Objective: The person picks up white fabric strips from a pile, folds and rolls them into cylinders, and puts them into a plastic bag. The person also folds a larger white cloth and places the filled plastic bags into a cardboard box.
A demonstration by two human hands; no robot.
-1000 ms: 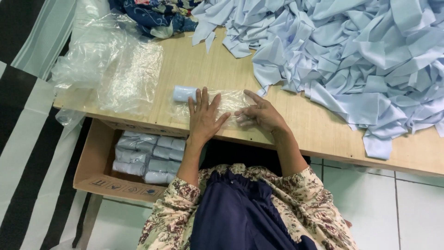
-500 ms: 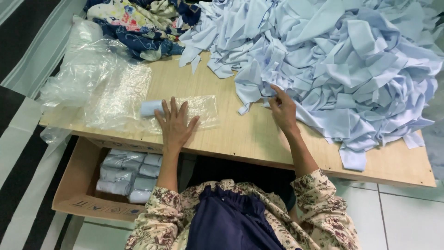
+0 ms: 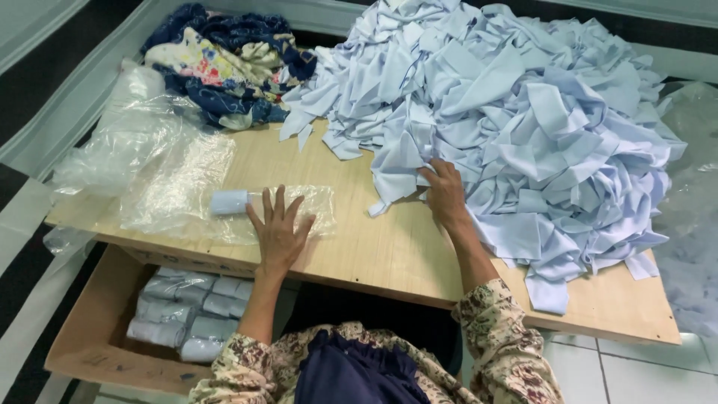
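Observation:
My left hand (image 3: 280,229) lies flat, fingers spread, on a clear plastic bag (image 3: 299,212) on the wooden table (image 3: 389,251). A small light blue roll of cloth (image 3: 229,201) sits inside the bag's left end, just left of my fingers. My right hand (image 3: 444,193) reaches into the edge of a big heap of light blue fabric pieces (image 3: 516,127) and its fingers pinch one piece. Both arms wear floral sleeves.
A stack of clear plastic bags (image 3: 153,168) lies at the table's left. Dark blue and floral cloth (image 3: 221,60) is piled at the back left. A cardboard box (image 3: 97,337) under the table's left edge holds several bagged light blue rolls (image 3: 187,314).
My right hand left the plastic bag and moved right and away into the blue fabric heap. My left hand stays pressed on the bag. The view tilted toward the heap.

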